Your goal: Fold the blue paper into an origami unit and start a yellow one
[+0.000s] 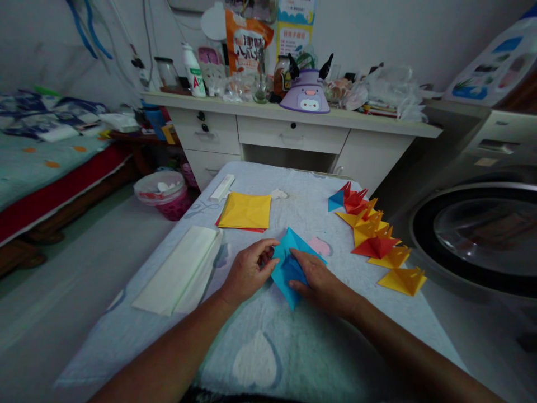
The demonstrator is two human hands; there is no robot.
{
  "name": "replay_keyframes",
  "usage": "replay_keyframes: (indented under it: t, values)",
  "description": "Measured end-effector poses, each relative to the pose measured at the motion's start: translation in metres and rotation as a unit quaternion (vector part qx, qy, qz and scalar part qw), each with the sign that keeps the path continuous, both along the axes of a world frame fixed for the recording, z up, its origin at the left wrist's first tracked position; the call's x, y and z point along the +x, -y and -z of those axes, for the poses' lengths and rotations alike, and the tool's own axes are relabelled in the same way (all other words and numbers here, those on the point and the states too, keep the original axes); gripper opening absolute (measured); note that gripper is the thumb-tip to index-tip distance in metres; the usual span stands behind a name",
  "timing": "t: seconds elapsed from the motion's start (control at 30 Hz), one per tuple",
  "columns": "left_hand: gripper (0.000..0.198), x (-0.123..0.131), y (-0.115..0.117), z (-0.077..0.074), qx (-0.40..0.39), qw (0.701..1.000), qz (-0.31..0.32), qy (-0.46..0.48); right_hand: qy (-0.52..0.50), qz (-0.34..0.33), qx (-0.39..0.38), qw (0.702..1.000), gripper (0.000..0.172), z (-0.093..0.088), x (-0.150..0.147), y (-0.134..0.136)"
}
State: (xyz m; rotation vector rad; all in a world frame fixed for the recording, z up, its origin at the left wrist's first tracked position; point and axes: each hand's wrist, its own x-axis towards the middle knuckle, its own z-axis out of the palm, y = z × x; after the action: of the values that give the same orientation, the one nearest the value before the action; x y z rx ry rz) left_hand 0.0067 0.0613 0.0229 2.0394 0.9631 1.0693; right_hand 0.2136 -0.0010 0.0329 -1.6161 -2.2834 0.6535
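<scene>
A partly folded sheet of blue origami paper (290, 272) lies in front of me, turned to a diamond shape with creases showing. My left hand (251, 267) pinches its left corner edge between curled fingers and thumb. Over its right side rests my right hand (319, 280), the index finger on the creased middle and the thumb at the lower right edge, gripping the paper. Farther back on the left sits a stack of yellow origami paper (245, 211), red sheets peeking out beneath. On the right, folded origami pieces (376, 246) in yellow, red and blue stand in an overlapping row.
A pale cloth covers the table (255, 358). On its left lie a folded white paper or bag (178, 271) and a small white box (222, 187). Behind stands a cluttered desk (289, 131); a washing machine (482, 212) is to the right, a pink bin (171, 207) to the left.
</scene>
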Motion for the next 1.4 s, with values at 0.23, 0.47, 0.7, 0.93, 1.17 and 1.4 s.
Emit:
replay_keyframes:
  t: [0.23,0.47,0.7,0.93,1.17,1.4]
  values:
    - [0.031,0.001,0.001,0.001,0.005,1.0,0.006,-0.001,0.013,0.02,0.043,0.999,0.048,-0.005,-0.004,-0.01]
    - [0.03,0.002,0.002,0.0,0.003,1.0,0.01,0.008,-0.024,0.069,0.139,0.988,0.03,0.016,-0.021,-0.024]
    - [0.028,0.001,0.003,0.002,0.016,0.999,0.031,-0.006,-0.04,0.082,0.153,0.984,0.016,0.022,-0.025,-0.023]
    - [0.042,0.0,0.004,-0.005,0.051,0.995,0.076,-0.05,-0.006,0.06,0.183,0.981,0.011,0.017,-0.026,-0.021]
    - [0.027,-0.002,0.006,-0.008,0.093,0.988,0.086,-0.088,0.034,0.027,0.199,0.979,0.015,0.011,-0.028,-0.017]
    - [0.016,-0.004,0.006,-0.009,0.165,0.978,0.062,-0.113,0.034,0.031,0.179,0.983,0.016,0.01,-0.028,-0.016]
